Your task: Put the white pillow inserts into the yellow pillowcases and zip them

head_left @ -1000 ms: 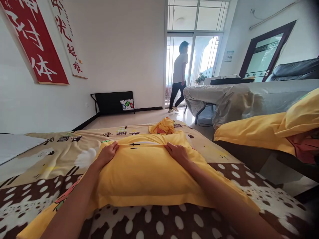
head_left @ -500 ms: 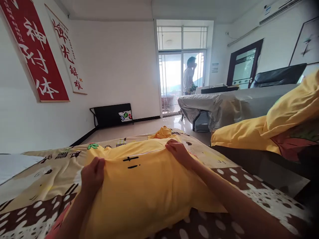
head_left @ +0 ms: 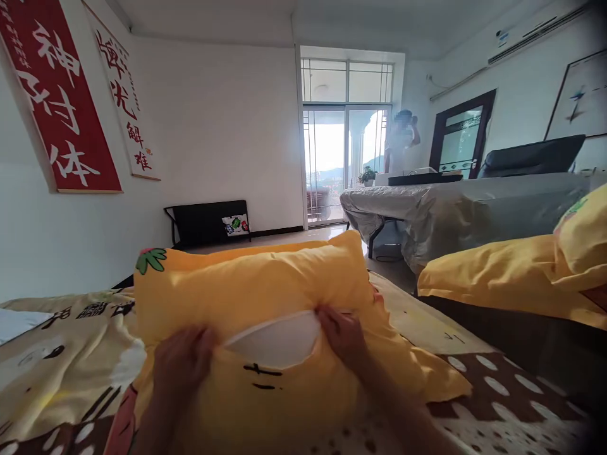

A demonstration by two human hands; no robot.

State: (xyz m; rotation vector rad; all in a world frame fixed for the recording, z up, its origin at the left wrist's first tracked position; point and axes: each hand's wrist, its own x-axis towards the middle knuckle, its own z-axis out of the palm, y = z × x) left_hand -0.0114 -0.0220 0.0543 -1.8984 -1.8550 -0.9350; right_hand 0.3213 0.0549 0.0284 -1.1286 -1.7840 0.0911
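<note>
A yellow pillowcase (head_left: 265,272) with a green leaf print at its far left corner stands tilted up before me. Its slit gapes between my hands, and a white pillow (head_left: 279,341) shows inside. At the left end of the slit my left hand (head_left: 184,357) is closed on the fabric, a little blurred. My right hand (head_left: 344,332) pinches the edge at the right end. Under the pillowcase lies a patterned bedsheet (head_left: 52,373), beige with brown and white-dotted bands.
More yellow bedding (head_left: 493,265) is heaped at the right. Beyond it stands a plastic-covered desk (head_left: 408,196) with a black chair (head_left: 531,161). A person (head_left: 401,142) stands behind the desk. A white cloth or pillow (head_left: 21,323) lies at the left edge; a folded black frame (head_left: 203,221) leans by the wall.
The pillowcase has been raised and its far edge tipped up. Its slit has opened, exposing white inside. The person in the background has moved right, from the glass door to behind the desk.
</note>
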